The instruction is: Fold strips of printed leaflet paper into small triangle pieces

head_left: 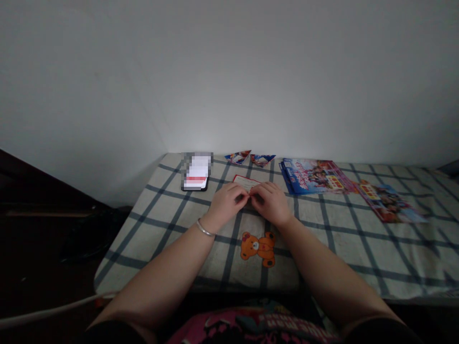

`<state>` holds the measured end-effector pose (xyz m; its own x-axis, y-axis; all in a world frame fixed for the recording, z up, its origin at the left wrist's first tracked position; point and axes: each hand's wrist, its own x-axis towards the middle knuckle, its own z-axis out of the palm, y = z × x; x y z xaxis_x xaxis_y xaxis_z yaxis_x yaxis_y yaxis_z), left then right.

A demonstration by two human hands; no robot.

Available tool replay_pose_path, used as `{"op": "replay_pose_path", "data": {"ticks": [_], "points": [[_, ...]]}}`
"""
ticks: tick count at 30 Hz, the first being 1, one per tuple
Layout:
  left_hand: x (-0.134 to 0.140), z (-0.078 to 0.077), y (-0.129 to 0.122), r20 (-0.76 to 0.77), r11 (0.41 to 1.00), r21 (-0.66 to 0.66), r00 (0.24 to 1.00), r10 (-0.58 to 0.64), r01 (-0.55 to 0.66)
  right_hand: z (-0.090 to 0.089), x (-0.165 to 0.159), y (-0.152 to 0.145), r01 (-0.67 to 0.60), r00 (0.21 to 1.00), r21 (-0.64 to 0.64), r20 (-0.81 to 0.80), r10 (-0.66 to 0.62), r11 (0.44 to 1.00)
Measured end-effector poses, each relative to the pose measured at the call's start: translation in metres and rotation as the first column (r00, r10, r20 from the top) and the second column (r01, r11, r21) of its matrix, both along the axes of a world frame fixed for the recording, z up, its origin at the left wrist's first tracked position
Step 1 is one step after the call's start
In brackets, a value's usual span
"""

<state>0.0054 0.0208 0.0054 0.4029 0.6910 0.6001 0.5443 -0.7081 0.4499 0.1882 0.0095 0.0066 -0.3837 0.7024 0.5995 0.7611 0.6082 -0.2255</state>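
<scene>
Both hands meet over a sheet of printed paper (245,181), white with a red edge, at the middle of the table. My left hand (229,200) pinches its near edge between thumb and fingers, a silver bangle on the wrist. Mirroring it, my right hand (270,203) pinches the same edge, the fingertips of the two hands nearly touching. Much of the paper is hidden behind the hands. Just beyond stand two small folded paper boats, a left one (238,157) and a right one (263,159), made of colourful printed paper.
A phone (195,172) with a lit screen lies at the left. To the right are a stack of colourful leaflets (315,176) and another leaflet (390,203). A checked cloth (161,224) with a bear print (258,248) covers the table against a white wall (229,76).
</scene>
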Motion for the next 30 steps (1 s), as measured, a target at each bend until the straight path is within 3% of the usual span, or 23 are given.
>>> {"op": "replay_pose_path", "data": {"ticks": [4,10,19,30], "points": [[0.001,0.001,-0.001,0.019,0.998,0.057,1.0,-0.019,0.018,-0.001,-0.004,-0.002,-0.018,0.994,-0.028,-0.104,0.015,0.999],[-0.002,0.0,0.002,0.042,0.998,0.033,0.998,-0.046,0.045,-0.001,-0.001,0.001,-0.049,0.985,-0.033,-0.168,0.043,0.998],[-0.011,-0.002,0.008,0.105,0.998,0.021,0.993,-0.06,0.058,0.006,0.014,0.0,0.049,0.999,0.016,-0.011,-0.049,0.999],[-0.021,0.005,0.011,0.23,0.999,-0.038,0.973,0.01,-0.002,0.004,0.032,0.004,0.12,0.991,0.006,-0.068,-0.119,0.993]]}}
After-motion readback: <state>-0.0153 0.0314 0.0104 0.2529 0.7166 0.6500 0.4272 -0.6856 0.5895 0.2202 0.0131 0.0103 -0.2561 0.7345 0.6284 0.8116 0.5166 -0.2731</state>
